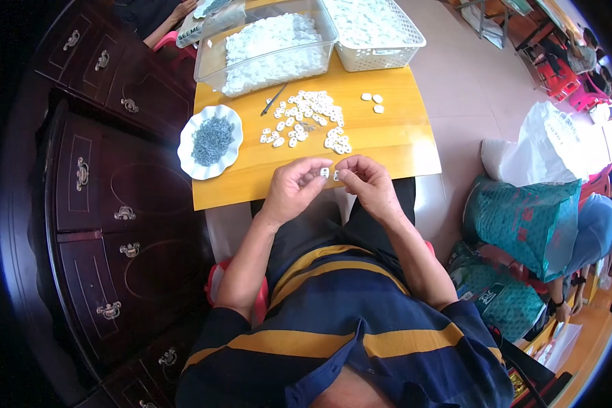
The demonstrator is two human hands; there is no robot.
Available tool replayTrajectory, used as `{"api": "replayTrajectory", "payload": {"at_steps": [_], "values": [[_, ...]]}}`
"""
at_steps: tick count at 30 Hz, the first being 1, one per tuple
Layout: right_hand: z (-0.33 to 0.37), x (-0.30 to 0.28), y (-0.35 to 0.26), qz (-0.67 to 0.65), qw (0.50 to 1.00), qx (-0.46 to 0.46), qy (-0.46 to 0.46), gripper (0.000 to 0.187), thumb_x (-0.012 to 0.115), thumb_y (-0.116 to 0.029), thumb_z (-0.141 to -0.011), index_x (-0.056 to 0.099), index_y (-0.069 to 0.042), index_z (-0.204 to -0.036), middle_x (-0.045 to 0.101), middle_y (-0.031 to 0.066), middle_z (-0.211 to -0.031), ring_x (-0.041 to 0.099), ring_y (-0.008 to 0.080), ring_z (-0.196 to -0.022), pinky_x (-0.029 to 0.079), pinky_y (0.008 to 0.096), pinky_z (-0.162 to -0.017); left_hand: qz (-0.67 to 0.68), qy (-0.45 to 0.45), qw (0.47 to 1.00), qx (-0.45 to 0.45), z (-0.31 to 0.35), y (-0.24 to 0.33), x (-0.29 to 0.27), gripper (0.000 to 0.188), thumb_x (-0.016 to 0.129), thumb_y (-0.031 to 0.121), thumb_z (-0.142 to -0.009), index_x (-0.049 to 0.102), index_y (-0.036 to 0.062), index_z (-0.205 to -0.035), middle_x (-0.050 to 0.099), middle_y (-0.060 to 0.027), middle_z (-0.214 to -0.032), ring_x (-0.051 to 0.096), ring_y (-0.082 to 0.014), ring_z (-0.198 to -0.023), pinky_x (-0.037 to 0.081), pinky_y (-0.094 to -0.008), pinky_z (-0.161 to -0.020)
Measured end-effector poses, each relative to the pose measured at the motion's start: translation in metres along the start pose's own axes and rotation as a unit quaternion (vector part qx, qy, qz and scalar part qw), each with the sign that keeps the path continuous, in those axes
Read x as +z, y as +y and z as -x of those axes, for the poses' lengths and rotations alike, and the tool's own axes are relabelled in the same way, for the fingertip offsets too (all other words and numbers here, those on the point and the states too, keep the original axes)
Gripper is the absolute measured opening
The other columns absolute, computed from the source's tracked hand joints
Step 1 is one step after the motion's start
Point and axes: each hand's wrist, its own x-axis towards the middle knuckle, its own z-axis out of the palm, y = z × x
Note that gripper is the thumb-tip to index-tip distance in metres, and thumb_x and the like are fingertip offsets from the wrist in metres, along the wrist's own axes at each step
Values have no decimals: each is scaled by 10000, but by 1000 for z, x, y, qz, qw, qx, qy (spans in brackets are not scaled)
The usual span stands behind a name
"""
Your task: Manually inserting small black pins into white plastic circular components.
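Both my hands meet just over the near edge of the wooden table (251, 189). My left hand (294, 187) pinches a small white plastic piece (325, 173) with dark holes between thumb and fingertips. Close beside it, my right hand (368, 183) pinches another small white piece (336, 175), mostly covered by the fingers. A small gap parts the two pieces. Beyond my hands lies a loose spread of similar white pieces (310, 107) with holes. To the left stands a white scalloped dish (187, 146) heaped with small dark grey metal parts (214, 141).
At the far end stand a clear plastic bin (211, 76) and a white basket (381, 60), both full of white pieces. A thin dark tool (273, 100) lies near the pile. Dark wooden cabinets (136, 170) line the left; stuffed green bags (517, 224) sit right. Other people work nearby.
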Motion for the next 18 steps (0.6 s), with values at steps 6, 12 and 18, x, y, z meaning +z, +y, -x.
{"api": "replayTrajectory", "payload": {"at_steps": [6, 12, 18], "values": [[1, -2, 2, 1, 1000, -4, -6, 133, 701, -137, -1012, 705, -44, -1107, 666, -43, -899, 568, 28, -779, 480, 194, -693, -23, -6, 1000, 14, -1, 7, 1, 292, 697, -17, -923, 718, 6, -1213, 635, 35, -883, 548, -34, -744, 477, -203, -692], [1, -2, 5, -13, 1000, -18, -10, 126, 707, -137, -1008, 705, -45, -1095, 669, -41, -900, 568, 26, -775, 472, 193, -682, -23, -20, 999, 20, -2, 8, 3, 298, 700, -25, -917, 717, 6, -1213, 628, 24, -863, 550, -41, -731, 478, -205, -681], [5, 1, 5, -41, 999, 3, -19, 124, 690, -83, -974, 702, -8, -1073, 710, 8, -943, 631, 79, -868, 516, 246, -796, -32, -20, 999, 17, -2, 4, 2, 292, 702, -28, -917, 724, 0, -1207, 637, 22, -861, 560, -41, -731, 486, -213, -676]]}}
